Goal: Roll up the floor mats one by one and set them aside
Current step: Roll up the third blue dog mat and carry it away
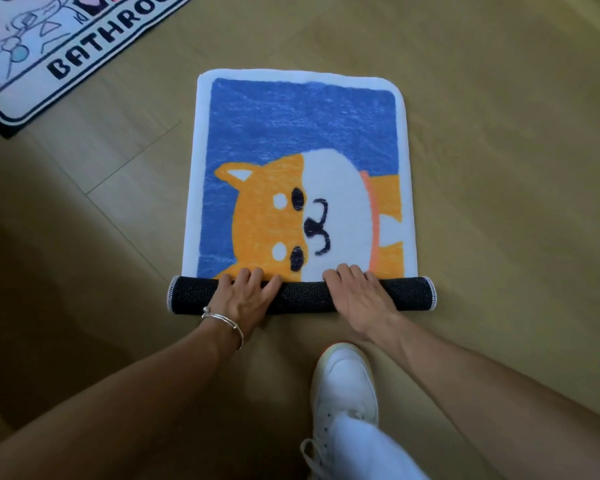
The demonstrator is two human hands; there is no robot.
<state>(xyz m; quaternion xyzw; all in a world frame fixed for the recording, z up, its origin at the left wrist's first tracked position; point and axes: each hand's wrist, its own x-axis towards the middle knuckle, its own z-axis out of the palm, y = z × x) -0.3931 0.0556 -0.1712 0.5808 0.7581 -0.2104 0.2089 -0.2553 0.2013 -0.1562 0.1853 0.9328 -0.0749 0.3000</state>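
The dog mat (302, 133) lies flat on the wooden floor (499, 133), pile side up, showing an orange and white dog on a blue field inside a white border. Its near edge is wound into a roll (302, 295) that exposes the dark, dotted backing. The roll runs across the full width of the dog mat, with both ends projecting slightly past the flat part.

The left hand (246, 296) lies on the left-centre part of the roll. Its fingers are spread and nearly straight, and the fingertips reach over the roll onto the pile of the dog mat. The right hand (359, 296) lies on the right-centre part of the roll in the same posture, palm down, fingers extended. Neither hand is closed around the roll; both press on it from above.

A silver bracelet (224, 322) sits on the left wrist. A white shoe (343, 386) stands on the floor just on the near side of the roll. A second mat (66, 53), lettered "BATHROO", lies beyond the far left corner of the dog mat, well apart from it.
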